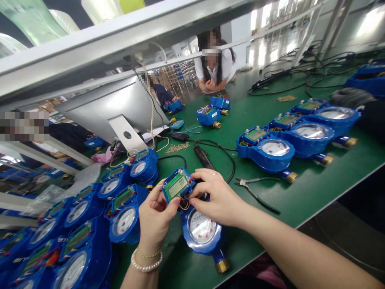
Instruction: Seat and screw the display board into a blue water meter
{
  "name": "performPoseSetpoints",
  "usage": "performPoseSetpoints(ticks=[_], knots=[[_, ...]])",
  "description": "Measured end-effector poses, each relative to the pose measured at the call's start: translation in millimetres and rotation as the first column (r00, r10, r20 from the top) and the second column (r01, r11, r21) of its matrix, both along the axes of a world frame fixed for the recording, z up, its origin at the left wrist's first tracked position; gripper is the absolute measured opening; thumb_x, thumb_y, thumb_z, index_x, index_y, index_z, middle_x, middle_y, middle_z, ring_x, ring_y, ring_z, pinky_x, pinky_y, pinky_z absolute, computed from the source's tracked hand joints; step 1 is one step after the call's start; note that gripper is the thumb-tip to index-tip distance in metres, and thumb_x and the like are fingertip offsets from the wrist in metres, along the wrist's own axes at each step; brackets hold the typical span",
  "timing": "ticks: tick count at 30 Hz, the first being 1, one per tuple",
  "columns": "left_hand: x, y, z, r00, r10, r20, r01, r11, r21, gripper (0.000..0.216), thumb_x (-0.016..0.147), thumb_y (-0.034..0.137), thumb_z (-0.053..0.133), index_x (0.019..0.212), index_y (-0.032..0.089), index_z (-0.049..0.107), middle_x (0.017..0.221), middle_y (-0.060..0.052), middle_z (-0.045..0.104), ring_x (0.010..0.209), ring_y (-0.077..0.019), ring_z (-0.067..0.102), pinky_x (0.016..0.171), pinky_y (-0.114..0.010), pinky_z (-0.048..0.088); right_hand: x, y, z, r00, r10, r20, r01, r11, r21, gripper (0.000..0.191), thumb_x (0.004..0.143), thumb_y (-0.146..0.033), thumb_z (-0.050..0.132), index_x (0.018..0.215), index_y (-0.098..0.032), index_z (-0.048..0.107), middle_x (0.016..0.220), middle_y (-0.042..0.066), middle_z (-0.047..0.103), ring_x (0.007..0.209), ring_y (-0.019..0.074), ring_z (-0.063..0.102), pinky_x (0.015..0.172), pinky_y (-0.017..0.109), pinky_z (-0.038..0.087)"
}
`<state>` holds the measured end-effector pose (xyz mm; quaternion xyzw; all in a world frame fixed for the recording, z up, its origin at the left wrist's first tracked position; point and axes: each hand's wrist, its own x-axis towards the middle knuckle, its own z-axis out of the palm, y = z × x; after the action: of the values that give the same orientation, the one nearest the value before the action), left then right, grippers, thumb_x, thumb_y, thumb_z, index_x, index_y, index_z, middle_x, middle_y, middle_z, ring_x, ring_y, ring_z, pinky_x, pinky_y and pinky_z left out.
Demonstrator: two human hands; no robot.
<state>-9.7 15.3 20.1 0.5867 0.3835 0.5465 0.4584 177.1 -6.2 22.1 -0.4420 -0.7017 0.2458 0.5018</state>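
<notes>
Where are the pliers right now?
In the head view the pliers lie on the green table, just right of the right hand, in front of the row of blue meters.

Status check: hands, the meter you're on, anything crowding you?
Left hand and right hand both grip the green display module. Blue meter beneath, wires attached. Pliers lie right, meter pile left.

Both forearms reach forward; the left hand (155, 216), palm up, and right hand (218, 198), palm down, pinch with curled fingers.
</notes>
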Motion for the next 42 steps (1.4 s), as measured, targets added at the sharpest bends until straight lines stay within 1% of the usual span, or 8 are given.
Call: performPoseSetpoints(ticks=[5,8,11,15,18,25,31,42], knots=[[-1,2,-2.4,1.000,0.012,0.017,-0.012,1.000,-0.009,0.053,0.070,0.019,0.081,0.119,0.016,0.061,0.103,-0.007,0.072,0.087,-0.0171,0.069,0.075,-0.021,0.056,2,0,-8.7,0.995,0.049,-0.090,-0.051,0.998,-0.025,0.013,0.078,-0.020,0.069,0.089,-0.023,0.074,0.120,0.007,0.062,0.117,0.0190,0.056,0.101,0.038,0.043],[-1,2,-3.5,1.000,0.014,0.021,-0.013,1.000,-0.006,0.053,0.069,0.019,0.082,0.118,0.017,0.062,0.103,-0.007,0.072,0.088,-0.0175,0.069,0.077,-0.021,0.056,2,1,-13.2,0.992,0.121,-0.036,-0.122,0.992,-0.012,0.020,0.078,-0.023,0.069,0.096,-0.028,0.074,0.128,0.005,0.058,0.131,0.0236,0.044,0.109,0.047,0.033],[-1,2,-3.5,0.999,0.022,0.024,-0.022,1.000,-0.007,0.052,0.069,0.020,0.081,0.118,0.017,0.062,0.103,-0.007,0.072,0.088,-0.0183,0.069,0.076,-0.022,0.056,3,3,-11.4,0.993,0.099,0.066,-0.101,0.995,0.022,0.020,0.079,-0.027,0.069,0.097,-0.032,0.074,0.131,0.004,0.055,0.134,0.0268,0.037,0.111,0.053,0.024],[-1,1,-2.5,0.999,0.025,0.022,-0.025,1.000,-0.006,0.052,0.069,0.019,0.082,0.117,0.019,0.063,0.101,-0.005,0.073,0.085,-0.0164,0.069,0.076,-0.019,0.056,7,4,-2.4,0.981,0.063,0.185,-0.089,0.986,0.138,0.012,0.079,-0.029,0.069,0.090,-0.032,0.075,0.116,0.005,0.059,0.119,0.0228,0.047,0.106,0.047,0.027],[0,1,-1.4,1.000,0.018,0.023,-0.018,1.000,-0.001,0.052,0.069,0.020,0.082,0.117,0.019,0.063,0.101,-0.005,0.073,0.085,-0.0167,0.069,0.076,-0.020,0.056,9,4,2.4,0.983,0.053,0.175,-0.091,0.973,0.213,0.008,0.079,-0.026,0.070,0.084,-0.028,0.075,0.096,0.003,0.059,0.099,0.0174,0.053,0.094,0.039,0.034],[2,-1,0.3,0.999,0.035,0.026,-0.035,0.999,0.000,0.052,0.069,0.019,0.082,0.117,0.018,0.063,0.102,-0.006,0.073,0.088,-0.0187,0.070,0.077,-0.022,0.056,4,1,2.7,0.995,0.039,0.089,-0.057,0.978,0.201,0.006,0.075,-0.027,0.075,0.081,-0.026,0.075,0.079,-0.001,0.059,0.083,0.0130,0.055,0.081,0.034,0.034],[0,1,-2.7,0.998,0.048,0.033,-0.049,0.999,0.010,0.049,0.069,0.018,0.081,0.116,0.020,0.064,0.102,-0.004,0.073,0.089,-0.0169,0.069,0.079,-0.019,0.056,-1,-3,0.8,0.999,-0.036,0.041,0.026,0.975,0.221,0.006,0.081,-0.024,0.069,0.083,-0.022,0.074,0.071,-0.001,0.063,0.074,0.0122,0.055,0.076,0.034,0.033],[1,-1,-2.4,0.999,0.013,0.039,-0.014,1.000,0.020,0.046,0.072,0.019,0.080,0.116,0.022,0.065,0.101,-0.003,0.073,0.087,-0.0150,0.069,0.079,-0.017,0.055,3,5,5.8,0.917,0.089,0.390,-0.140,0.984,0.106,0.013,0.085,-0.038,0.064,0.089,-0.032,0.075,0.077,0.001,0.056,0.085,0.0168,0.048,0.078,0.035,0.029]])
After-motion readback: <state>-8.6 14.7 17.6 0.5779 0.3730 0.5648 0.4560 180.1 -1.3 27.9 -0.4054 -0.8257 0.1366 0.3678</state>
